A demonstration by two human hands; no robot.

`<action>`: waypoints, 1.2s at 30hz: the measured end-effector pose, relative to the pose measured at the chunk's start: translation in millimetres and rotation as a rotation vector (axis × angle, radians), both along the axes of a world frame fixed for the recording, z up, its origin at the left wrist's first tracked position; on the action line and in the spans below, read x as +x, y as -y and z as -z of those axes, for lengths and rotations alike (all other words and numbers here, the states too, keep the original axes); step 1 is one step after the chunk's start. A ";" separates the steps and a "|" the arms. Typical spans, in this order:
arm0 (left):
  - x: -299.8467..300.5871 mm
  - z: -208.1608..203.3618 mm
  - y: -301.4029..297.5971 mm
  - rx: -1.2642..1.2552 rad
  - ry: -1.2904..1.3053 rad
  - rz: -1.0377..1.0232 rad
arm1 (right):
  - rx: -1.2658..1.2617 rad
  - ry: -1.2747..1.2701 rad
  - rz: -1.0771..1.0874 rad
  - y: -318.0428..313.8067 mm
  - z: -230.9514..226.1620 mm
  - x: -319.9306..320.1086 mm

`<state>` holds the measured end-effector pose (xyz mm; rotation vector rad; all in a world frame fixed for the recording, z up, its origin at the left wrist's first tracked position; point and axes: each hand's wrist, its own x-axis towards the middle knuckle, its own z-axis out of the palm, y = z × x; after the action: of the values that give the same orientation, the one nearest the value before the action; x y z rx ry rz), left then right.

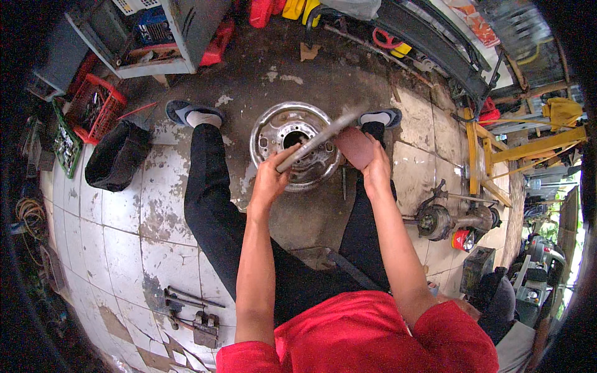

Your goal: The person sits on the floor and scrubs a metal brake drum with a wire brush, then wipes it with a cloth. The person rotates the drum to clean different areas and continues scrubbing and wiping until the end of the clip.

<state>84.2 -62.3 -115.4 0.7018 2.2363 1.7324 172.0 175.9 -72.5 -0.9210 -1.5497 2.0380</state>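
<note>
1. A grey bar (323, 140), possibly, given the blur, is gripped by the left hand's (272, 177) curled fingers.
2. A reddish pad (355, 148) is clasped by the right hand (377, 171).
3. Between the feet (202, 118), the wheel rim (285, 132) seems part-finished: dull patches are left.

Left side: red plastic slatted crate (111, 119), loose contents inside; green openwork plastic tray (73, 163) just beside it. Near both, a black open-topped container (134, 149). Above, a grey metal cabinet (183, 25). Lower left, a coil of tan cable (30, 217). Right: yellow beam-built stand (535, 148), yellow cloth (563, 114) near its top. Below, a worn metal drum-ended shaft assembly (460, 220); small red can (461, 240) close by. Floor white-tiled (112, 214), patchy.
</note>
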 end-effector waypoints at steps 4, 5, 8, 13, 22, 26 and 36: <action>-0.3 -6.0 -7.6 -0.047 -0.203 0.167 | -0.218 -0.037 0.058 2.1 1.5 29.0; 0.7 -11.3 -9.7 -0.078 -0.265 0.193 | -0.287 -0.071 0.064 -3.6 8.6 38.8; 7.5 -13.1 -14.1 -0.206 -0.397 0.292 | -0.378 -0.029 0.131 -2.5 18.9 65.3; 9.4 -17.6 -23.2 -0.356 -0.596 0.432 | -0.489 0.047 0.192 5.6 29.6 95.8; -20.0 -11.7 1.5 -0.507 -0.776 0.555 | -0.681 0.102 0.054 26.8 45.0 120.2; -18.0 3.5 12.9 -0.535 -0.763 0.483 | -0.669 0.138 0.058 33.6 84.4 126.1; -12.3 41.3 24.1 -0.697 -0.812 0.453 | -0.453 0.360 0.120 42.0 83.0 83.7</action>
<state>71.9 -86.3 -156.7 1.7266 2.5769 0.3962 255.7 133.9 -155.5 -1.5831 -1.1639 2.2678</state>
